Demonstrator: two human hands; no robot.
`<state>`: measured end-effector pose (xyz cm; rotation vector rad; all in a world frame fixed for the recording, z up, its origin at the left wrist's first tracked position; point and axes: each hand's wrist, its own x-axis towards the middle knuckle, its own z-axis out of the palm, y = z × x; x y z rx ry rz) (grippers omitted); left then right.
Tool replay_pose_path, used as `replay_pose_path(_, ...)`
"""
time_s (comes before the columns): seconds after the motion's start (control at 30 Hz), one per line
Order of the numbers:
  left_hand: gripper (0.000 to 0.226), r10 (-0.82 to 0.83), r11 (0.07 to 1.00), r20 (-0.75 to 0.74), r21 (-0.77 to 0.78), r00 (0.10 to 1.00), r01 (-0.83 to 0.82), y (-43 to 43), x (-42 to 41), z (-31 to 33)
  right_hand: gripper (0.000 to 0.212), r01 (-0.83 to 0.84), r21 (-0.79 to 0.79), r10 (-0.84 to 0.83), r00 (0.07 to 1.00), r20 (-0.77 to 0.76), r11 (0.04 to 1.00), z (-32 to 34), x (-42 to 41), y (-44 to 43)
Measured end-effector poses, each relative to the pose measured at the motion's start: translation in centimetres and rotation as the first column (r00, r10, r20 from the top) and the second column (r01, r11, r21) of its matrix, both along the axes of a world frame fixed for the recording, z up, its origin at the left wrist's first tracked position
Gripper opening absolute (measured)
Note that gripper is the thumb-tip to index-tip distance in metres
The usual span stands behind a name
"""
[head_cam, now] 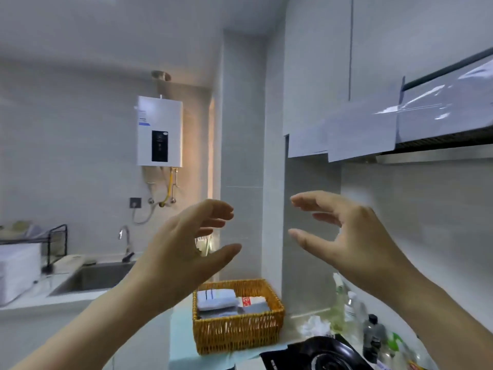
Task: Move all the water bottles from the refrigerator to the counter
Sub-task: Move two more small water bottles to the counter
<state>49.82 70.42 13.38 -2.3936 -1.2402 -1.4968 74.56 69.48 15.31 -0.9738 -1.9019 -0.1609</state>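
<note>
Both my hands are raised in front of me, facing each other with a gap between them. My left hand (pixel 186 244) has relaxed, slightly curved fingers and holds nothing. My right hand (pixel 344 231) is likewise empty, its fingers spread and loosely bent. Below them runs the pale counter (pixel 184 340). No refrigerator is in view. Several bottles (pixel 352 308) stand against the wall at the right of the counter; I cannot tell which hold water.
A woven basket (pixel 237 335) with folded cloths sits on the counter. A black gas stove (pixel 320 353) lies at the lower right under a range hood (pixel 437 148). A sink (pixel 93 279) with a tap and a dish rack (pixel 32 252) are at the left. A water heater (pixel 159 130) hangs on the wall.
</note>
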Motion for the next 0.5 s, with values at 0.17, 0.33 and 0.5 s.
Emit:
replay_pose_path(0.17,0.048,0.18,0.984,-0.02,0.002,0.983,-0.18,-2.4,-8.0,0.0,0.05,-0.189,0.049,0.189,0.982,0.015,0.981,0.6,-8.5,2.1)
replay_pose_path(0.33,0.044,0.33,0.944,-0.013,0.026,0.944,-0.329,-5.4,-14.3,0.3,0.051,-0.372,0.054,0.372,0.928,0.017,0.927,0.7,-15.7,4.2)
replay_pose_path(0.5,0.05,0.535,0.844,-0.017,0.057,0.845,-0.533,-8.1,-19.4,0.2,0.049,-0.56,0.072,0.559,0.829,0.033,0.826,0.9,-23.2,6.3)
